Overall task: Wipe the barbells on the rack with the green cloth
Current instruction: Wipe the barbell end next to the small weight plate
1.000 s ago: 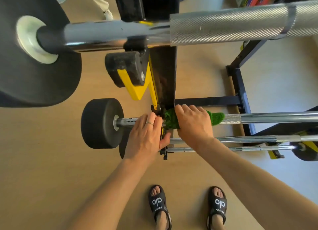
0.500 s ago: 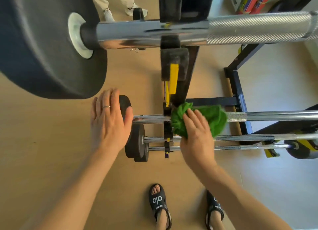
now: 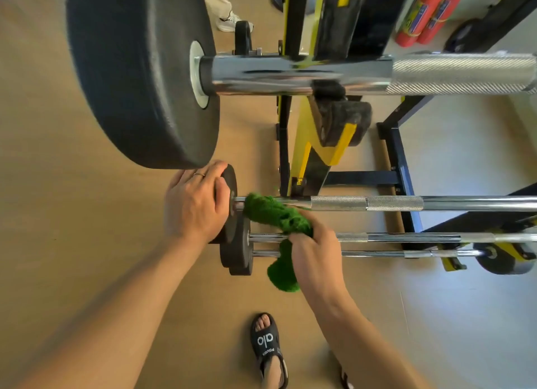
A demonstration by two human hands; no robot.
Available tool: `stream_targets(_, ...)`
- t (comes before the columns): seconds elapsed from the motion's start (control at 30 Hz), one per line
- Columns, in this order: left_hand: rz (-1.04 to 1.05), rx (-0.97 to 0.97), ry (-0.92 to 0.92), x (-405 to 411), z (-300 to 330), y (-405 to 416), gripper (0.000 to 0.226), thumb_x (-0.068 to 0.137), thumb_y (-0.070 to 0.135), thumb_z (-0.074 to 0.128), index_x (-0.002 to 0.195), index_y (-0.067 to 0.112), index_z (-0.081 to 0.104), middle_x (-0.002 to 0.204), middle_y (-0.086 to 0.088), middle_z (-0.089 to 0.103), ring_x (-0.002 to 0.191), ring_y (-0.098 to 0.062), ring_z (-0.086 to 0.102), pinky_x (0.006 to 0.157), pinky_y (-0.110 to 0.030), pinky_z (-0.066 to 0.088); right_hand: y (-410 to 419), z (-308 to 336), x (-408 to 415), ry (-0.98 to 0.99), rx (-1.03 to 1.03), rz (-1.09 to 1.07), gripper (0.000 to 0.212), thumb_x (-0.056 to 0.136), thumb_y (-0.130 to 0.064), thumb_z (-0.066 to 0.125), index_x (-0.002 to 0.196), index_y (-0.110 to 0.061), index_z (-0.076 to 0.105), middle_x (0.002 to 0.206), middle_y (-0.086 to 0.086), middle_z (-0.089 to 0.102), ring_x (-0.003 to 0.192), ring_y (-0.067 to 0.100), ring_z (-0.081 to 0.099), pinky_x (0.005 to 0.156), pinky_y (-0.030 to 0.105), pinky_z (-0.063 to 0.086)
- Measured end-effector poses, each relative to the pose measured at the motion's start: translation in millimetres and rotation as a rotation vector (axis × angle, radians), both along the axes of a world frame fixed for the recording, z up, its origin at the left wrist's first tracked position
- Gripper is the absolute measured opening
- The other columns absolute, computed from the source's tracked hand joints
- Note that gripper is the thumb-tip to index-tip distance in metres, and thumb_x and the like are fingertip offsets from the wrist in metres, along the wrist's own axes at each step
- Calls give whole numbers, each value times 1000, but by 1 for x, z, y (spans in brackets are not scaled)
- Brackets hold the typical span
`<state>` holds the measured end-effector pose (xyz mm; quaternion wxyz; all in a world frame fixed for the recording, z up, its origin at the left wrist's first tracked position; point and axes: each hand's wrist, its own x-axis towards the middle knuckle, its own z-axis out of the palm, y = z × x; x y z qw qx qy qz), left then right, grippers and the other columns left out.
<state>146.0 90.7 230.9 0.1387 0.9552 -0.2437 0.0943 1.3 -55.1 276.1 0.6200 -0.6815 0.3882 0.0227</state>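
Several chrome barbells lie across a black-and-yellow rack (image 3: 302, 144). The thick top barbell (image 3: 363, 74) carries a big black plate (image 3: 139, 68). Below it runs a thinner barbell (image 3: 406, 204) with a small black plate (image 3: 231, 185) at its left end. My left hand (image 3: 193, 205) grips that small plate from the left. My right hand (image 3: 315, 249) holds the green cloth (image 3: 270, 211), which drapes over the thin bar's left end next to the plate and hangs down past two lower barbells (image 3: 406, 239).
Two lower bars carry small black plates (image 3: 236, 252) at their left ends. A red fire extinguisher (image 3: 421, 13) lies at the back right. Another person's shoe (image 3: 229, 23) stands behind the rack. My sandalled foot (image 3: 268, 348) is on the tan floor.
My left hand went from the bar to the small plate's outer face and now grips it. My right hand slid the cloth left along the thin bar to the plate; the view shifted left.
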Motion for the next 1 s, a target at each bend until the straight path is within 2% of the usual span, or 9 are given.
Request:
stream_targets(0.1, 32, -74, 6, -1, -5, 2, 47, 103, 30, 30, 129, 14, 66, 120, -5, 72, 114, -23, 64, 104, -36, 44, 8, 10, 24, -67, 41, -74, 48, 93, 3, 46, 128, -26, 60, 100, -5, 67, 79, -7, 60, 59, 4, 44)
stream_targets(0.2, 59, -79, 18, -2, -9, 1, 45, 100, 24, 34, 127, 14, 67, 114, -5, 74, 111, -24, 64, 103, -36, 43, 29, 13, 55, -132, -31, -71, 45, 90, -1, 48, 120, -34, 57, 103, -12, 64, 94, -1, 59, 83, 24, 51)
stream_targets(0.33, 100, -119, 45, 0, -9, 1, 44, 97, 23, 33, 100, 14, 76, 98, -6, 76, 96, -27, 67, 93, -36, 45, 36, 0, 72, -244, -666, -24, 56, 84, 1, 51, 137, -17, 50, 137, 2, 53, 129, 19, 46, 111, 36, 39)
stream_targets(0.4, 89, -135, 38, 0, -11, 2, 44, 98, 24, 33, 93, 11, 75, 96, -5, 75, 92, -25, 67, 90, -34, 45, 31, -13, 70, -213, -960, 205, 61, 83, -9, 44, 144, -8, 44, 144, 10, 48, 137, 27, 39, 116, 41, 32)
stream_targets(0.5, 104, -91, 43, 2, -16, 4, 50, 99, 30, 27, 100, 12, 74, 104, -3, 75, 90, -25, 67, 90, -34, 45, 31, -26, 65, 122, -998, 873, 78, 87, -25, 49, 156, -6, 17, 159, 15, 27, 149, 33, 18, 123, 45, 16)
stream_targets(0.6, 103, -115, 59, 2, -18, 4, 58, 102, 36, 22, 98, 12, 75, 101, -4, 76, 86, -25, 69, 86, -32, 46, 25, -25, 80, 203, -958, 1073, 88, 80, -37, 61, 151, -4, 22, 148, 12, 38, 139, 33, 32, 118, 42, 25)
stream_targets(0.73, 122, -156, 35, -2, -15, 2, 72, 103, 45, 12, 97, 13, 76, 91, -2, 77, 75, -21, 69, 78, -23, 40, 8, -28, 118, 193, -1010, 1199, 50, 76, -33, 71, 119, -16, 51, 112, 4, 59, 111, 26, 52, 98, 38, 41)
stream_targets(0.87, 144, -200, 14, -3, -12, 1, 78, 103, 49, 7, 95, 14, 77, 77, -2, 74, 64, -19, 64, 72, -20, 34, 17, -50, 140, 297, -979, 1208, 21, 84, -33, 69, 99, -20, 62, 78, -4, 58, 84, 20, 63, 72, 33, 51)
stream_targets(1.0, 155, -138, 76, -2, -13, 3, 62, 100, 39, 19, 92, 16, 76, 76, -1, 73, 61, -22, 62, 69, -23, 28, 7, -64, 171, 529, -684, 1404, 48, 61, -36, 85, 104, -23, 67, 95, -2, 67, 90, 23, 63, 79, 35, 52)
